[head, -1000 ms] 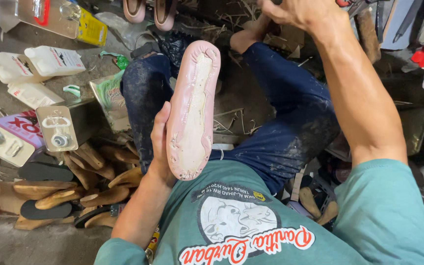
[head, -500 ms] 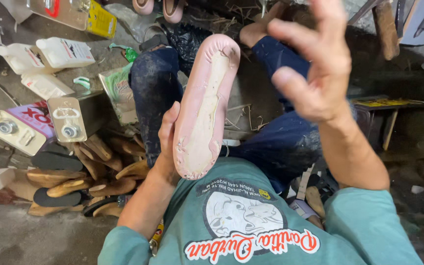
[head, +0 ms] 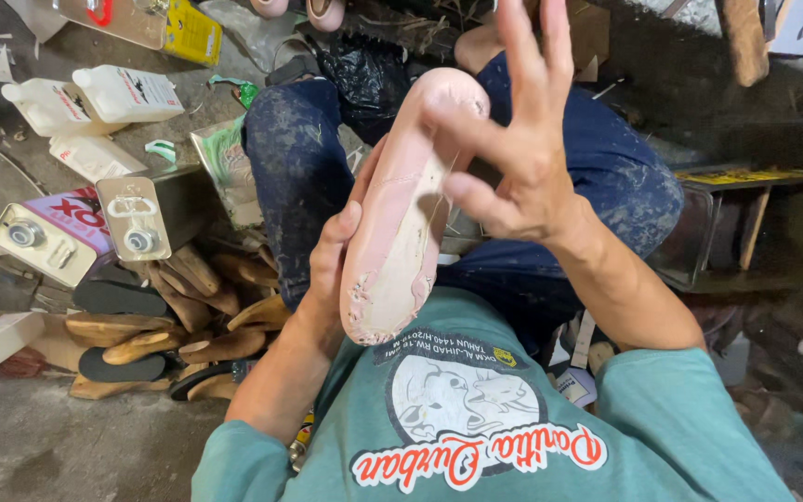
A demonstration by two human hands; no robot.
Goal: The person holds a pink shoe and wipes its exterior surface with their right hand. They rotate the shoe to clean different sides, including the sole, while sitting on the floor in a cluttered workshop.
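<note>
Pink shoe sole point(head: 400, 232) stands tilted, heel end near the chest, above the lap of the seated person. Left hand point(head: 332, 270) is clamped along its left edge from behind, supporting it. Right hand point(head: 522, 153) is spread, fingers apart, with the fingertips point(head: 448, 186) at or just off the sole's pale face; contact cannot be confirmed. Judged step: working or checking the sole surface by hand. A further pass calls for a firm left grip and even fingertip pressure. Wooden shoe lasts point(head: 155, 325) and metal cans point(head: 137, 218) lie on the floor at left.
</note>
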